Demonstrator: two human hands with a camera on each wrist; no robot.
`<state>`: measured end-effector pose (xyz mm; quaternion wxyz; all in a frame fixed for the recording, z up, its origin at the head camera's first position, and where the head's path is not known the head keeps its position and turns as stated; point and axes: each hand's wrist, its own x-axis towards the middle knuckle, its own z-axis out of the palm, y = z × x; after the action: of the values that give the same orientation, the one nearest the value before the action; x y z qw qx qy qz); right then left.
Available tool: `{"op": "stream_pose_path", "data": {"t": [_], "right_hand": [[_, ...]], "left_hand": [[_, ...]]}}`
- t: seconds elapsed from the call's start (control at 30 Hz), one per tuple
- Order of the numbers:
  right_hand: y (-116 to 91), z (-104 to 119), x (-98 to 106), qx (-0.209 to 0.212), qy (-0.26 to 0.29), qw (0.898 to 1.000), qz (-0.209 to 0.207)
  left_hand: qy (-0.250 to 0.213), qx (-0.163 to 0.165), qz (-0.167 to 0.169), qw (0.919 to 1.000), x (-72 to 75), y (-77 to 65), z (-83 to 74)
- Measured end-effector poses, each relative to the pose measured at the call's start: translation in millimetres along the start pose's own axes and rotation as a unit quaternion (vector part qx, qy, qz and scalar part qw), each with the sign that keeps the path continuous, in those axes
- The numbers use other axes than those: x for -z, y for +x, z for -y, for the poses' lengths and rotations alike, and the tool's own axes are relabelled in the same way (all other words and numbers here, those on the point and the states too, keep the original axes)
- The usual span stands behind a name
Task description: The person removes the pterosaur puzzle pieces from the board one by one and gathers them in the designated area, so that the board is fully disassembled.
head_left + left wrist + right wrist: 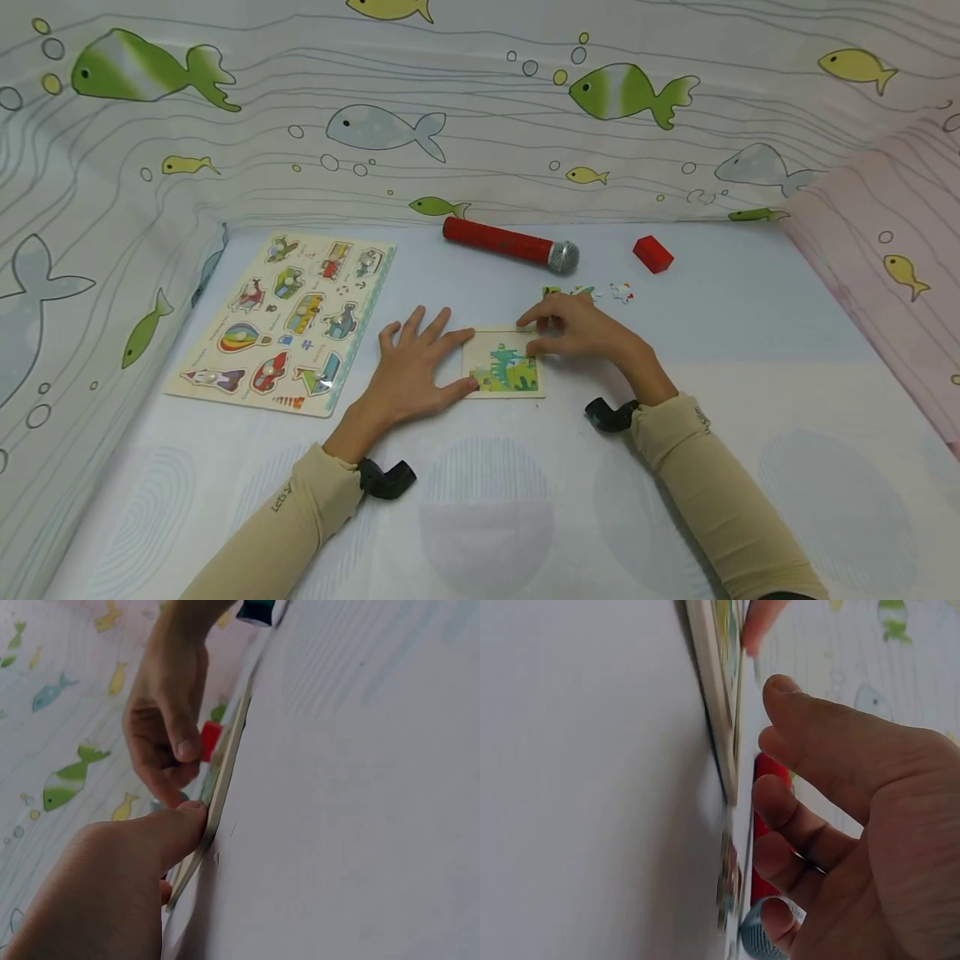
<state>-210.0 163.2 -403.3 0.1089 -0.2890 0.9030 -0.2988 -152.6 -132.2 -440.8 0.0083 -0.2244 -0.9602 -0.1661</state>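
Bracing the board (486,345), left hand (412,367) spread, I risk a skid if my loosely bent, seemingly empty right hand (579,325) presses sideways.

This was a small play corner closed in by cloth, with the look of a child's space. The back cloth (495,179) carried wavy lines, bubbles and cartoon fish, and a pink cloth (877,242) with the same pattern stood at the right. A pale sheet (675,533) printed with large circles covered the surface. Toys gave it away too: a picture board (285,323) of vehicles, a small dinosaur puzzle (483,343), a red microphone (498,240) and a red block (653,254). It was perhaps in a home, though the cloth hid any room beyond.
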Motion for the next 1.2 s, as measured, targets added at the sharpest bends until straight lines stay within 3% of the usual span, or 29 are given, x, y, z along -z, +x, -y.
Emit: {"op": "stream_pose_path", "data": {"t": [0.37,0.73,0.87,1.03,1.2], "right_hand": [[4,19,-17,0.044,-0.001,0.998,0.055],[5,20,-20,0.043,0.003,0.997,0.06],[4,22,-19,0.042,0.005,0.997,0.06],[4,23,-17,0.04,0.006,0.997,0.062],[5,21,-18,0.035,0.007,0.997,0.063]], "left_hand": [[0.003,-0.001,-0.004,1.0,-0.5,0.1,-0.5],[-0.006,-0.012,-0.003,0.9999,-1.8,-0.6,0.4],[-0.018,-0.07,-0.014,0.9973,-2.7,-0.6,1.3],[-0.06,-0.173,-0.007,0.9831,-1.6,-1.6,1.7],[-0.083,-0.193,0.018,0.9775,-0.2,-2.7,0.5]]}}
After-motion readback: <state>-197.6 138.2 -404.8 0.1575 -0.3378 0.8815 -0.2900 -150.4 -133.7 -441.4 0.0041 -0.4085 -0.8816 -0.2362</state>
